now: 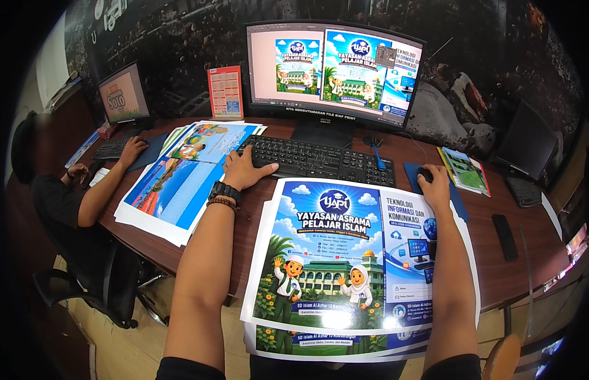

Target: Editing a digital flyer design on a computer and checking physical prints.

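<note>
left hand spread flat, fingers loose, on the left end of a black keyboard with ridged matte keys. right hand cupped over a rounded black mouse on a blue pad. glossy printed poster sheets, rectangular, stacked between both forearms on the brown wooden desk. wide curved monitor behind the keyboard.

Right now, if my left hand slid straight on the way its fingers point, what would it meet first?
Probably the black computer keyboard: the left hand lies at its near-left corner, fingers pointing right along the keys, apparently already touching its edge.
</note>
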{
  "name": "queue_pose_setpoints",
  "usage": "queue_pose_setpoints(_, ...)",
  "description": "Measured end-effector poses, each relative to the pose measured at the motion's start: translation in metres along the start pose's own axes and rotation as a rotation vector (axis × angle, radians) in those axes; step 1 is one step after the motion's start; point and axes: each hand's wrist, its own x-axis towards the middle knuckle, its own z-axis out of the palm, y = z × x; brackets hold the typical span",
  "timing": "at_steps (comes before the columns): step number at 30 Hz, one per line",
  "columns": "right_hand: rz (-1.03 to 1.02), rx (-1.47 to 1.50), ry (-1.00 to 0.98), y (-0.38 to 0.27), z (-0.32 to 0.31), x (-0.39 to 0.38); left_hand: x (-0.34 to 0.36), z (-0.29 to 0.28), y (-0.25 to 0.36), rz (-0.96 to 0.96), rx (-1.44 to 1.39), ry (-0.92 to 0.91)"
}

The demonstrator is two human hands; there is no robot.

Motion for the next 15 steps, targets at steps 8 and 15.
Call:
queue_pose_setpoints(8, -0.007, 0.033, -0.033, -0.0011, -0.0017, -0.0003, -0.0003, -0.0005, 0.0017, 0.135, -0.027, 0.091)
queue_pose_setpoints(15, -0.031, 0.054, -0.023, 0.0019, -0.0014, 0.0001, 0.002, 0.0035, 0.001, 0.227, -0.075, 0.165)
